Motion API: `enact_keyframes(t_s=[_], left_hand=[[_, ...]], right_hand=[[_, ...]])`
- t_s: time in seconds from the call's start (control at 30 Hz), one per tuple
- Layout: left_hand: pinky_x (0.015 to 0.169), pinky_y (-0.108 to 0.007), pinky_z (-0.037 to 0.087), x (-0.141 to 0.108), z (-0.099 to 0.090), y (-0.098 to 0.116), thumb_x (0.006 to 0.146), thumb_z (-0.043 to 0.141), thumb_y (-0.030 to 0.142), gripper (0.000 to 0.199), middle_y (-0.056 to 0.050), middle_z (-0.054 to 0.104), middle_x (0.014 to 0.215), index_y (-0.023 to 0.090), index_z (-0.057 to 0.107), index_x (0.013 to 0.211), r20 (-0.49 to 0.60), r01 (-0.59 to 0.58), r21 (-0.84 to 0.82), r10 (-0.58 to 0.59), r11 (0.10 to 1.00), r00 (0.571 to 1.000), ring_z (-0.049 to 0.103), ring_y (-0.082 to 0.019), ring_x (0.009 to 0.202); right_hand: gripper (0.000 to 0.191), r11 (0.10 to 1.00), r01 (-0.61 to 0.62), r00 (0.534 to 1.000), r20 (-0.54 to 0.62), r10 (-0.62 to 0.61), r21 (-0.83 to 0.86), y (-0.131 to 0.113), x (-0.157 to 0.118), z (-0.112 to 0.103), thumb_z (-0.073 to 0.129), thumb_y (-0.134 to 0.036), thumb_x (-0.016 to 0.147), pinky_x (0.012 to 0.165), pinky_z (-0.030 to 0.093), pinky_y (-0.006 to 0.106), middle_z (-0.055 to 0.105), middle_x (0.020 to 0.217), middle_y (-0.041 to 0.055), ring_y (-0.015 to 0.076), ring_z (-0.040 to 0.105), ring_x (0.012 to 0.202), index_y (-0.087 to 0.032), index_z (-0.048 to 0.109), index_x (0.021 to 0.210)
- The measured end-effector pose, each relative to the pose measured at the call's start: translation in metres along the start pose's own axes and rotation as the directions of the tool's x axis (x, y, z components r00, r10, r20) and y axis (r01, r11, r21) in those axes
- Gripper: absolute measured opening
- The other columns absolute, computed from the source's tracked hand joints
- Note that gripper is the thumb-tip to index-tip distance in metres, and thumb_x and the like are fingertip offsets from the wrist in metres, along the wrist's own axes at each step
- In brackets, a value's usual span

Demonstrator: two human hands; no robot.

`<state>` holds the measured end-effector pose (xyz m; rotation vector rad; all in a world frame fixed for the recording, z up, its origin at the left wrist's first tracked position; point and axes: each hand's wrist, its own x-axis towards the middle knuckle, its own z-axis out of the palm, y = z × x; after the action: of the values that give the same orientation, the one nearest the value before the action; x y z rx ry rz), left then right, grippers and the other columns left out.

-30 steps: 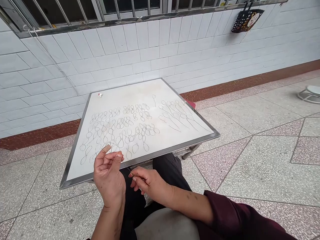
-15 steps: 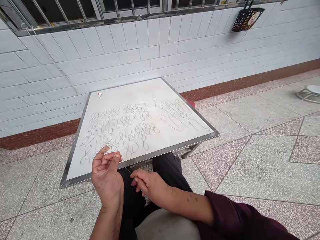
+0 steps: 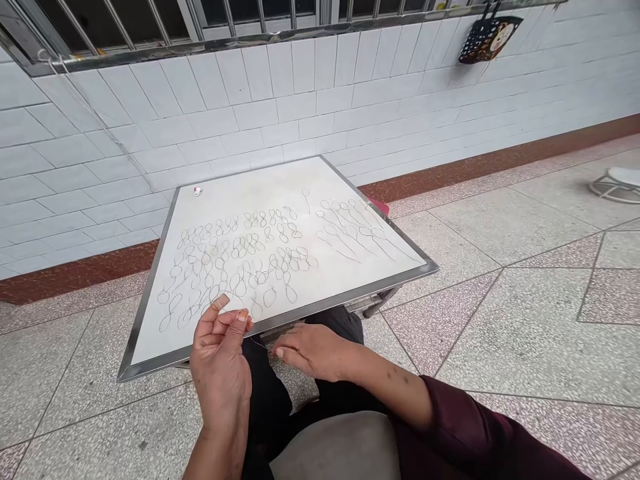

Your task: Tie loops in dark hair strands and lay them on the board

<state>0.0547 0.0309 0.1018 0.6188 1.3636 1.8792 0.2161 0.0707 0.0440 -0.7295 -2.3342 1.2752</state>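
Observation:
Near the table's front edge, my left hand (image 3: 223,363) is raised with thumb and forefinger pinched on a thin wire (image 3: 259,343). Part of the wire curves above the left fingers, and its other part runs down toward my right hand (image 3: 313,350). The right hand is palm down over my lap, its fingers bent around the wire's lower end; the fingertips are partly hidden. Rows of thin wire figure-eight loops (image 3: 249,245) lie on the white table (image 3: 240,193). Single loops with long straight tails (image 3: 353,230) lie on its right side.
A small white and red object (image 3: 197,191) sits at the table's back left corner. Behind stands a tiled wall (image 3: 280,113) with a barred window. A dotted bag (image 3: 487,41) hangs at upper right, and a white stool (image 3: 620,179) stands on the floor far right.
My left hand has shifted slightly right and down. My right hand has turned palm down and moved a little right and up, with the wire still between the hands.

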Motion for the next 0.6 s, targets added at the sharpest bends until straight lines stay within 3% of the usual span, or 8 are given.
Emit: enact_keyframes(t_s=[0.07,0.13,0.27,0.33,0.4,0.47,0.6], left_hand=[[0.078,-0.028,0.052,-0.002,0.001,0.001,0.062,0.091,0.023,0.05,0.003,0.066,0.075,0.02,0.074,0.109,0.001,0.003,0.007,-0.003,1.0,1.0,0.061,-0.012,0.073],[0.077,-0.027,0.052,-0.003,0.002,0.001,0.061,0.092,0.023,0.051,0.004,0.066,0.074,0.02,0.074,0.11,0.013,0.014,-0.003,-0.014,1.0,1.0,0.061,-0.011,0.072],[0.076,-0.026,0.052,-0.006,0.004,-0.001,0.059,0.093,0.023,0.054,0.005,0.063,0.071,0.02,0.074,0.11,0.06,0.086,-0.039,-0.084,0.996,0.995,0.061,-0.011,0.071],[0.076,-0.025,0.051,-0.006,0.004,-0.003,0.059,0.093,0.023,0.054,0.005,0.062,0.071,0.02,0.074,0.109,0.067,0.108,-0.057,-0.104,0.993,0.992,0.061,-0.011,0.072],[0.075,-0.024,0.051,-0.007,0.005,-0.006,0.059,0.092,0.023,0.053,0.005,0.061,0.072,0.02,0.074,0.109,0.067,0.112,-0.064,-0.108,0.992,0.992,0.06,-0.011,0.072],[0.077,-0.025,0.051,-0.006,0.005,-0.008,0.06,0.091,0.022,0.053,0.005,0.061,0.072,0.02,0.073,0.11,0.065,0.1,-0.051,-0.097,0.994,0.993,0.06,-0.011,0.072],[0.086,-0.029,0.051,-0.007,0.003,-0.009,0.063,0.09,0.024,0.053,0.006,0.063,0.072,0.022,0.071,0.112,0.072,0.073,0.005,-0.074,0.997,0.995,0.063,-0.012,0.075]], right_hand=[[0.038,0.995,0.01,1.0,0.016,-0.012,0.096,0.002,-0.001,-0.004,0.04,-0.04,0.104,0.093,0.047,0.04,0.072,0.109,0.0093,0.0243,0.064,0.101,-0.019,0.07,0.115],[0.044,0.948,-0.019,1.0,-0.018,0.026,0.317,0.005,0.0,-0.005,0.038,-0.047,0.105,0.084,0.048,0.033,0.072,0.107,0.0085,0.0199,0.064,0.094,-0.019,0.071,0.116],[0.04,0.691,-0.085,0.994,0.017,0.105,0.718,0.004,0.007,0.001,0.062,-0.054,0.093,0.064,0.04,0.024,0.071,0.089,0.0043,0.0123,0.057,0.074,-0.018,0.074,0.105],[0.036,0.568,-0.127,0.99,0.066,0.127,0.813,0.001,0.01,0.006,0.076,-0.05,0.083,0.059,0.036,0.022,0.07,0.081,0.0022,0.0098,0.052,0.067,-0.016,0.075,0.098],[0.036,0.506,-0.158,0.984,0.094,0.151,0.848,-0.002,0.011,0.012,0.083,-0.046,0.075,0.056,0.033,0.021,0.069,0.077,0.0009,0.0084,0.049,0.062,-0.016,0.075,0.093],[0.036,0.513,-0.141,0.984,0.065,0.163,0.847,-0.002,0.011,0.018,0.085,-0.047,0.073,0.057,0.034,0.022,0.068,0.077,0.0003,0.0085,0.05,0.062,-0.017,0.074,0.09],[0.033,0.648,-0.027,0.984,-0.094,0.15,0.761,-0.002,0.007,0.024,0.082,-0.048,0.076,0.068,0.044,0.026,0.065,0.078,-0.0009,0.011,0.057,0.07,-0.018,0.07,0.085]])
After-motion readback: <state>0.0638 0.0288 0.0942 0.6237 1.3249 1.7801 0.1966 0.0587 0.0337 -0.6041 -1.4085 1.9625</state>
